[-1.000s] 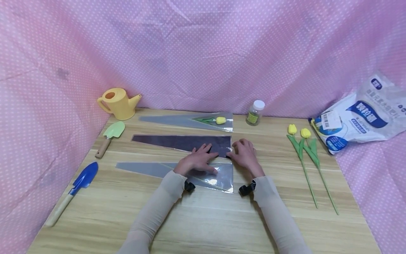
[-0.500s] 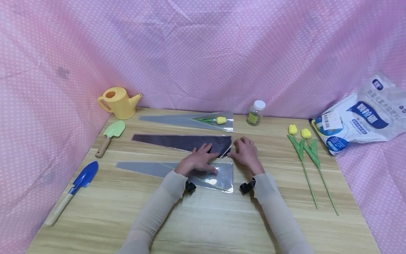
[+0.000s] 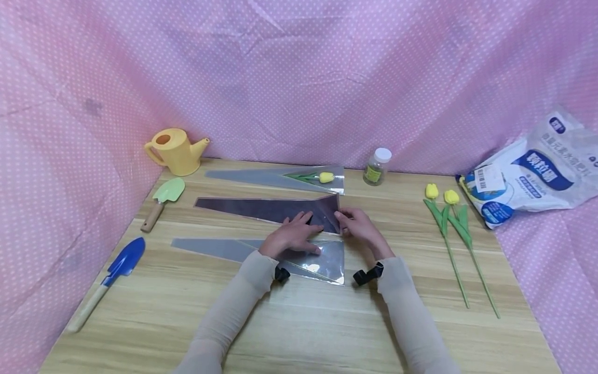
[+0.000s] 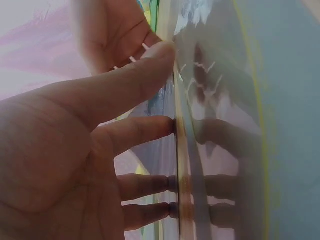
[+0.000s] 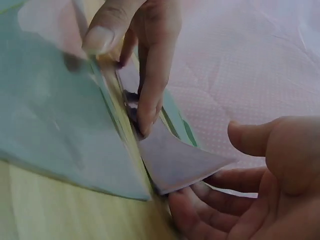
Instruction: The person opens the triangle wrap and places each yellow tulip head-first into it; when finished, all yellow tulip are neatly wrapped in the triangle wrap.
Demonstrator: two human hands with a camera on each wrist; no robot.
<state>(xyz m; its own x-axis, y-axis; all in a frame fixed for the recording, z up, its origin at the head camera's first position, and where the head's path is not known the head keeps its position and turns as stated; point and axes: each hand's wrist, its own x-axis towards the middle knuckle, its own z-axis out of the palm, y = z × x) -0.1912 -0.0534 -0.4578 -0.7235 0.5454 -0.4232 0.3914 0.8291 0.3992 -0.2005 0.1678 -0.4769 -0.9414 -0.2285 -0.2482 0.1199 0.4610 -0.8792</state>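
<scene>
Room beside right grip point(image 3: 362, 227), jar point(image 3: 375, 170) (capped) beyond

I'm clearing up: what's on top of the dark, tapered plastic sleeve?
Part of the left hand rests on the sleeve near its wide end; the patch beneath is hidden.

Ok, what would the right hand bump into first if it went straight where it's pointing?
The dark sleeve, right at its lifted end: the right hand seems to touch it there now. What comes after is hard to say, since depth isn't clear.
</scene>
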